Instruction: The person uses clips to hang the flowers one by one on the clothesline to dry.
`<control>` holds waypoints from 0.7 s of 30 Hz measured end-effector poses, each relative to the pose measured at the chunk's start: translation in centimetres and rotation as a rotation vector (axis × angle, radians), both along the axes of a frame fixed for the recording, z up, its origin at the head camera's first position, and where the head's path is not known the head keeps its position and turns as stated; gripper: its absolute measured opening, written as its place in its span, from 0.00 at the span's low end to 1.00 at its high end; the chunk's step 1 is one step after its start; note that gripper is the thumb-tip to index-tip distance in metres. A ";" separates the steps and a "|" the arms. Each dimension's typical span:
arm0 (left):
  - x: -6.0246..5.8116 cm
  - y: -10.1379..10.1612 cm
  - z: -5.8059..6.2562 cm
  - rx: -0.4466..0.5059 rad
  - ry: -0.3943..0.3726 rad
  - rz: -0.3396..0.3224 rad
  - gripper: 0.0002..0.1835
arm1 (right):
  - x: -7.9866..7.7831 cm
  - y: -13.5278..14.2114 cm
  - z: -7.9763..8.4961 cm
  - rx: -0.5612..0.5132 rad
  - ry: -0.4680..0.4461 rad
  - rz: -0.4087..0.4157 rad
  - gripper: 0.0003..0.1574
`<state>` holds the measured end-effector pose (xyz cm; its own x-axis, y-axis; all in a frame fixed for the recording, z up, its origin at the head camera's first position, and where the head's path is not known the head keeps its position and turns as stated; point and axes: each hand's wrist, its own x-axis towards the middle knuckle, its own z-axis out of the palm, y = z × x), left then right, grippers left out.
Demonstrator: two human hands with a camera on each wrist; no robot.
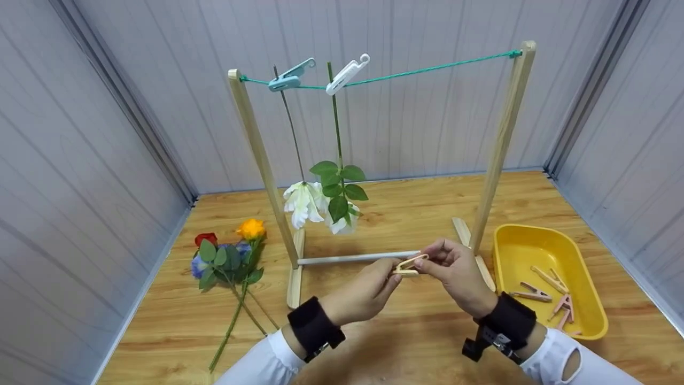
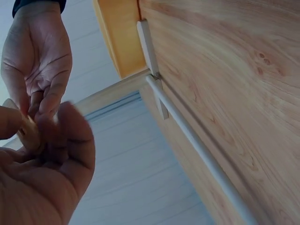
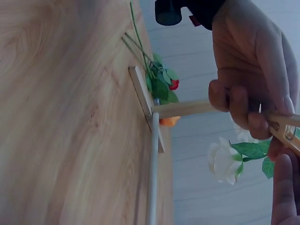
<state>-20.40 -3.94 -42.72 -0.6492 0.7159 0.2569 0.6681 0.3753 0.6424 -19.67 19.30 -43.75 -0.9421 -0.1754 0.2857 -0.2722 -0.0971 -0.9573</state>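
Both hands meet in front of the wooden rack over a pale yellow clothespin (image 1: pixel 409 272). My left hand (image 1: pixel 358 293) pinches its left end; my right hand (image 1: pixel 460 275) holds the other end between thumb and fingers. Close up in the right wrist view, the clothespin (image 3: pixel 285 133) is partly covered by fingers. Behind the hands, a green line (image 1: pixel 427 70) carries two flowers hanging head down: a white lily (image 1: pixel 303 204) under a light blue clothespin (image 1: pixel 285 82), and a white rose (image 1: pixel 344 224) with green leaves under a white clothespin (image 1: pixel 344 76).
Left of the rack (image 1: pixel 494 160) lie a red rose (image 1: pixel 206 238), an orange flower (image 1: pixel 251 229) and blue flowers (image 1: pixel 199 266), stems toward me. A yellow tray (image 1: pixel 513 240) at right holds several clothespins. A white crossbar (image 1: pixel 352 258) joins the rack's feet. Panel walls enclose the table.
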 end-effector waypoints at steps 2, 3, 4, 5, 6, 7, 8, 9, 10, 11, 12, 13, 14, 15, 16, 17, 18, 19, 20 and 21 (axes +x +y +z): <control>0.0 -0.1 0.0 -0.029 0.018 0.001 0.11 | -0.1 0.1 -0.1 0.055 0.064 0.007 0.07; 0.0 -0.2 0.0 -0.044 0.017 0.005 0.11 | -0.1 0.2 -0.1 0.089 0.107 0.008 0.07; -0.1 -0.3 0.0 -0.060 0.020 0.008 0.10 | -0.2 0.2 -0.1 0.125 0.155 0.011 0.06; -0.1 -0.3 0.0 -0.077 0.025 0.013 0.10 | -0.2 0.3 -0.1 0.174 0.211 0.009 0.05; -0.2 -0.4 -0.1 -0.094 0.033 0.018 0.10 | -0.3 0.3 -0.1 0.228 0.272 0.007 0.05; -0.2 -0.4 -0.1 -0.112 0.040 0.022 0.10 | -0.3 0.4 0.0 0.291 0.340 0.002 0.06; -0.2 -0.5 -0.1 -0.130 0.053 0.025 0.09 | -0.3 0.4 0.0 0.358 0.413 -0.005 0.08; -0.2 -0.5 -0.2 -0.151 0.071 0.030 0.09 | -0.4 0.4 0.1 0.437 0.487 -0.016 0.09; -0.2 -0.5 -0.2 -0.170 0.093 0.035 0.09 | -0.4 0.5 0.1 0.523 0.562 -0.029 0.11; -0.2 -0.5 -0.3 -0.190 0.118 0.041 0.09 | -0.5 0.5 0.2 0.614 0.638 -0.047 0.13; -0.2 -0.5 -0.3 -0.210 0.143 0.049 0.09 | -0.5 0.5 0.3 0.700 0.708 -0.061 0.15; -0.2 -0.5 -0.4 -0.229 0.166 0.056 0.09 | -0.5 0.5 0.4 0.783 0.771 -0.072 0.17; -0.1 -0.5 -0.4 -0.247 0.192 0.064 0.08 | -0.5 0.6 0.5 0.858 0.820 -0.079 0.19; -0.1 -0.5 -0.4 -0.262 0.211 0.074 0.09 | -0.5 0.6 0.6 0.925 0.857 -0.082 0.20; 0.0 -0.5 -0.5 -0.275 0.228 0.081 0.09 | -0.5 0.6 0.7 0.982 0.884 -0.081 0.21; 0.0 -0.5 -0.5 -0.286 0.241 0.084 0.09 | -0.5 0.7 0.8 1.029 0.901 -0.077 0.21; 0.0 -0.5 -0.5 -0.292 0.247 0.086 0.09 | -0.4 0.7 0.9 1.068 0.905 -0.070 0.21; 0.1 -0.5 -0.5 -0.298 0.254 0.087 0.09 | -0.3 0.7 1.0 1.099 0.902 -0.060 0.21; 0.1 -0.4 -0.6 -0.302 0.257 0.087 0.09 | -0.2 0.7 1.1 1.125 0.896 -0.050 0.21; 0.1 -0.4 -0.6 -0.305 0.259 0.085 0.10 | -0.1 0.7 1.3 1.148 0.887 -0.038 0.20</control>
<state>-20.26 -4.39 -43.33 -0.6514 0.7309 0.2038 0.7513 0.5837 0.3079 -19.76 20.01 -42.47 -0.5426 -0.6838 0.4879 -0.7901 0.6127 -0.0199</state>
